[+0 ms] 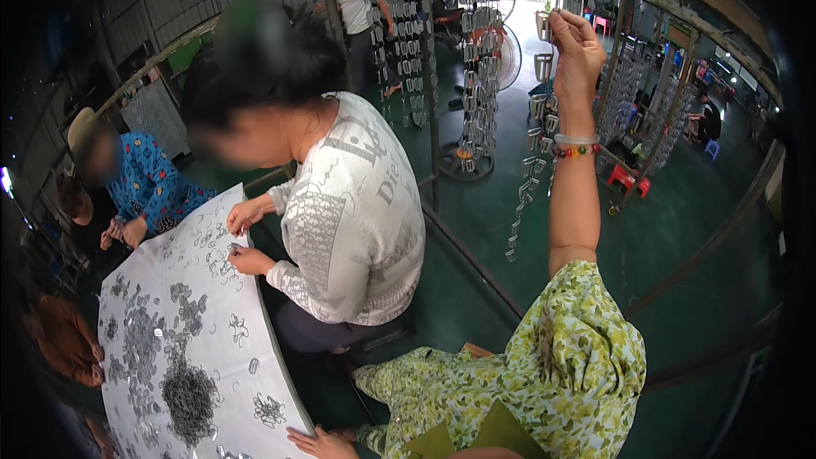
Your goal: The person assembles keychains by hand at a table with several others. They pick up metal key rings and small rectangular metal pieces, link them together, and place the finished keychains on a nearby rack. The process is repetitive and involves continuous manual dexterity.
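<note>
My right arm is raised toward the overhead bar, and my right hand is closed, thumb against fingers, at the top of a strand of linked metal loops. The strand hangs down beside my wrist, and its lower end trails to the left in the air. Low in the view, my left hand rests on the near edge of the white table, fingers stretched out and holding nothing. Close to it lies a small cluster of metal loops.
A dark heap of wire pieces and scattered loops cover much of the table. A co-worker in a pale patterned top stands ahead, handling small pieces. More strands hang from the metal frame; a red stool stands beyond.
</note>
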### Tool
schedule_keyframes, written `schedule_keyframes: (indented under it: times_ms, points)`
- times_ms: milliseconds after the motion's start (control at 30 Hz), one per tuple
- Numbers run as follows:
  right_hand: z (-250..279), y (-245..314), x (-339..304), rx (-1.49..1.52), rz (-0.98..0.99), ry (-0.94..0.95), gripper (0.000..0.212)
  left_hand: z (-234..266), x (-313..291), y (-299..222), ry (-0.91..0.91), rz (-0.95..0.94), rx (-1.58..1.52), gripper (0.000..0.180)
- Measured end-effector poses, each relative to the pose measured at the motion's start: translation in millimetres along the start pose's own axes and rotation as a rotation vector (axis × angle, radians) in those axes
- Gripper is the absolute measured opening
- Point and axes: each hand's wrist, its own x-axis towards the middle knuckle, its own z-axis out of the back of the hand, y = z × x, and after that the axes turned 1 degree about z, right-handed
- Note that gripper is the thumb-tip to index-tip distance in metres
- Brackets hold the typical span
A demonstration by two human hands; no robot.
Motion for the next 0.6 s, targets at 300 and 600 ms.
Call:
schedule_keyframes:
  times_ms: [300,600]
  points:
    - [18.8,-27.5,100.4,-0.184,0.031,-0.093,0.021,27.5,7.2,-6.5,0.078,-0.002,0.026,0.031]
    - [49.1,-51.1,211.0,-0.303,0.212,0.166,0.004,15.0,9.6,-6.4,0.035,-0.05,-0.062,0.022]
